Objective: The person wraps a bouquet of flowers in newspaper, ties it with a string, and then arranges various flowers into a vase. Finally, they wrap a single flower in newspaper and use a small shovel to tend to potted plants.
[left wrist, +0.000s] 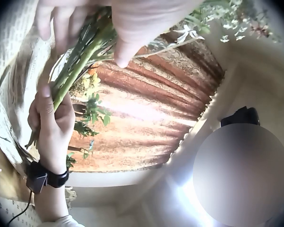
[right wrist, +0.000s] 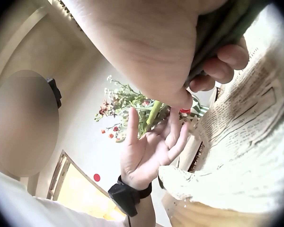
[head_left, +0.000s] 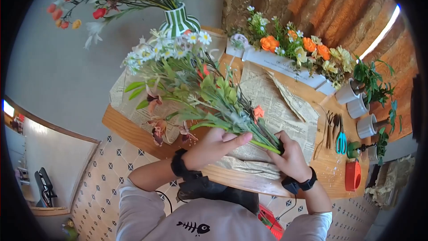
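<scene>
A large bouquet [head_left: 218,93] of artificial flowers, with white daisies, green leaves and a coral bloom, lies slantwise over the newspaper-print wrapping paper [head_left: 285,100] on the wooden table. My right hand [head_left: 292,156] grips the gathered stem ends, fingers curled round them. Farther up the stems is my left hand [head_left: 214,147], its thumb out straight along them. In the right wrist view the left hand [right wrist: 149,153] is palm up beneath a green stem, fingers loosely extended. The left wrist view has the stems [left wrist: 80,64] running down into the right fist. Dark reddish orchid-like flowers [head_left: 158,129] droop at the left.
A green-striped vase [head_left: 178,22] of flowers stands at the back. Behind the paper is a white planter box [head_left: 281,64] with orange blooms. Potted plants [head_left: 366,126], teal-handled scissors [head_left: 341,143] and a red object [head_left: 352,175] line the right side.
</scene>
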